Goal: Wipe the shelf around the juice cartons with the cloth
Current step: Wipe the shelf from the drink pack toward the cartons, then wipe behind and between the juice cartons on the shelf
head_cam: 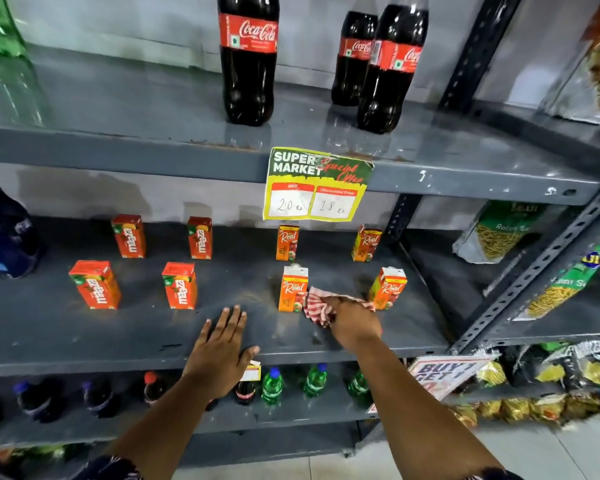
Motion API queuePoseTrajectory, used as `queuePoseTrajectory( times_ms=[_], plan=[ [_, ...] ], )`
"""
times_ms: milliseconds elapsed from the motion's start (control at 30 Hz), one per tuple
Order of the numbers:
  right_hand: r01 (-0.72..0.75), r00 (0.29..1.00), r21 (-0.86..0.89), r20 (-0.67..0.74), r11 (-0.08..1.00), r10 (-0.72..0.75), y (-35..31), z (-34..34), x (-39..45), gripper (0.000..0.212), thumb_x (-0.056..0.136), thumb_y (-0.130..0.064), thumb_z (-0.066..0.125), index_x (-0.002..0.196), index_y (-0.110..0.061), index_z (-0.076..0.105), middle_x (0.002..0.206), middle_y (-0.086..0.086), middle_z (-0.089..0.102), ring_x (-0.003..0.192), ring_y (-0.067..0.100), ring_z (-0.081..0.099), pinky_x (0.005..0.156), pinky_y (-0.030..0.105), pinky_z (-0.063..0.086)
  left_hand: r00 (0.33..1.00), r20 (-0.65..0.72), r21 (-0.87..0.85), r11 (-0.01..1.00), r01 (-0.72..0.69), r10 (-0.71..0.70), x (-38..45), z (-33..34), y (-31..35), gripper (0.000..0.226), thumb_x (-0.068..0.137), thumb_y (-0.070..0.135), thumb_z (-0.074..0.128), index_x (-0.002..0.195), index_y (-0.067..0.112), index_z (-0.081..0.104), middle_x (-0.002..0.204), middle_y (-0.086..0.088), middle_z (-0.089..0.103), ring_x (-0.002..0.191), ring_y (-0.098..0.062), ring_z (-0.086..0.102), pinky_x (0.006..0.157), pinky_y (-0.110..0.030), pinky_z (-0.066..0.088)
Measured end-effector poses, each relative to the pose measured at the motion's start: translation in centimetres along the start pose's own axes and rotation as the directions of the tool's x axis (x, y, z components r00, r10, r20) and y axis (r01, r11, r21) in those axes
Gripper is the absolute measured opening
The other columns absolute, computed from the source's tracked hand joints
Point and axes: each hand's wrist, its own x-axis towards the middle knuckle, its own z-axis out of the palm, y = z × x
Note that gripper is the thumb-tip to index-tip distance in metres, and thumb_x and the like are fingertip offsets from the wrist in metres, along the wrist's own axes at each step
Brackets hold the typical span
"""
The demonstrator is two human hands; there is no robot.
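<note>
Several small juice cartons stand spaced out on the dusty grey middle shelf (146,327). Orange Maaza cartons (96,285) fill the left half and Real cartons (292,289) the right half, in two rows. My right hand (352,322) presses a red-and-white checked cloth (317,308) on the shelf between the front Real carton and the front right Real carton (388,288). The cloth touches the front Real carton's right side. My left hand (220,348) lies flat and open on the shelf's front edge, holding nothing.
A yellow price sign (317,185) hangs from the upper shelf, above the back Real cartons. Large cola bottles (249,60) stand on that upper shelf. Small soda bottles (272,386) fill the shelf below. Snack packets (499,233) sit on the rack to the right.
</note>
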Motion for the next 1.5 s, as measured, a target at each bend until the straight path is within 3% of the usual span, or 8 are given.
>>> queuePoseTrajectory(
  times_ms=[200, 500, 633, 767, 900, 1167, 1333, 1500],
  plan=[
    [0.048, 0.998, 0.119, -0.046, 0.992, -0.043, 1.1, 1.0, -3.4, 0.05, 0.089, -0.021, 0.044, 0.135, -0.043, 0.045, 0.137, 0.003, 0.055, 0.118, 0.03, 0.055, 0.095, 0.034, 0.043, 1.0, 0.005, 0.016, 1.0, 0.008, -0.008, -0.2, -0.2, 0.1, 0.094, 0.076, 0.07, -0.011, 0.148, 0.01, 0.005, 0.157, -0.007, 0.005, 0.143, -0.021, -0.005, 0.11, -0.04, -0.006],
    [0.08, 0.996, 0.173, 0.031, 0.982, -0.086, 5.7, -0.4, -8.7, 0.054, 0.065, -0.025, 0.039, 0.105, -0.056, 0.058, 0.111, -0.009, 0.07, 0.101, 0.02, 0.065, 0.082, 0.032, 0.053, 1.0, 0.003, -0.011, 1.0, -0.009, 0.009, -0.2, -0.1, -0.1, 0.102, 0.076, 0.072, -0.018, 0.145, 0.005, 0.016, 0.154, -0.01, 0.017, 0.142, -0.022, 0.003, 0.112, -0.044, 0.002],
    [0.063, 0.992, 0.199, -0.123, 0.978, -0.038, 6.8, -3.0, -6.9, 0.052, 0.073, -0.011, 0.048, 0.109, -0.046, 0.063, 0.12, -0.016, 0.064, 0.102, 0.018, 0.063, 0.082, 0.033, 0.053, 0.999, -0.045, -0.05, 0.999, -0.02, 0.017, 0.9, -0.2, 1.4, 0.105, 0.071, 0.072, -0.024, 0.146, 0.006, 0.01, 0.156, -0.008, 0.011, 0.141, -0.018, -0.005, 0.112, -0.042, -0.004],
    [0.073, 0.997, 0.134, -0.037, 0.988, -0.069, 5.7, -2.6, -4.4, 0.059, 0.08, -0.011, 0.049, 0.124, -0.049, 0.051, 0.126, -0.004, 0.061, 0.106, 0.028, 0.061, 0.087, 0.038, 0.052, 0.997, -0.054, -0.103, 0.993, -0.062, 0.057, 2.3, -0.5, 4.4, 0.106, 0.068, 0.073, -0.025, 0.147, 0.009, 0.007, 0.156, -0.005, 0.004, 0.142, -0.017, -0.007, 0.111, -0.039, -0.008],
    [0.059, 0.997, 0.069, -0.057, 0.996, -0.055, 6.1, -0.3, -4.6, 0.059, 0.082, -0.013, 0.047, 0.128, -0.049, 0.049, 0.135, -0.008, 0.055, 0.116, 0.023, 0.056, 0.092, 0.036, 0.048, 0.998, 0.009, -0.044, 0.997, -0.068, 0.069, 2.3, 0.8, 5.0, 0.092, 0.083, 0.068, -0.006, 0.143, 0.007, 0.028, 0.15, -0.009, 0.031, 0.139, -0.019, 0.01, 0.112, -0.038, 0.003],
    [-0.008, 0.998, 0.289, 0.061, 0.957, -0.01, 11.9, -1.6, -6.6, 0.056, 0.061, -0.007, 0.043, 0.078, -0.054, 0.067, 0.098, -0.016, 0.073, 0.088, 0.009, 0.067, 0.076, 0.024, 0.054, 0.993, -0.07, -0.023, 0.995, -0.097, 0.095, 2.2, 1.4, 4.9, 0.096, 0.078, 0.074, -0.008, 0.147, 0.01, 0.014, 0.155, -0.006, 0.015, 0.142, -0.02, 0.003, 0.113, -0.039, -0.004],
    [-0.21, 0.936, 0.621, -0.096, 0.755, 0.339, 16.6, -5.0, -6.0, 0.038, 0.083, 0.005, 0.053, 0.08, -0.026, 0.074, 0.064, -0.009, 0.071, 0.057, 0.005, 0.063, 0.056, 0.026, 0.052, 0.993, -0.062, -0.002, 0.995, -0.104, 0.104, 2.1, 1.4, 4.8, 0.091, 0.083, 0.072, -0.001, 0.146, 0.009, 0.017, 0.154, -0.006, 0.018, 0.141, -0.021, 0.006, 0.112, -0.039, -0.002],
    [-0.319, 0.857, 0.665, -0.102, 0.676, 0.504, 16.5, -7.6, -2.5, 0.024, 0.089, -0.011, 0.052, 0.11, -0.005, 0.059, 0.102, 0.021, 0.066, 0.093, 0.039, 0.06, 0.078, 0.038, 0.044, 0.996, 0.015, 0.054, 0.994, -0.093, 0.093, 1.9, 1.1, 4.6, 0.08, 0.09, 0.066, 0.014, 0.141, 0.008, 0.031, 0.146, -0.008, 0.039, 0.137, -0.023, 0.025, 0.11, -0.039, 0.003]
  ],
)
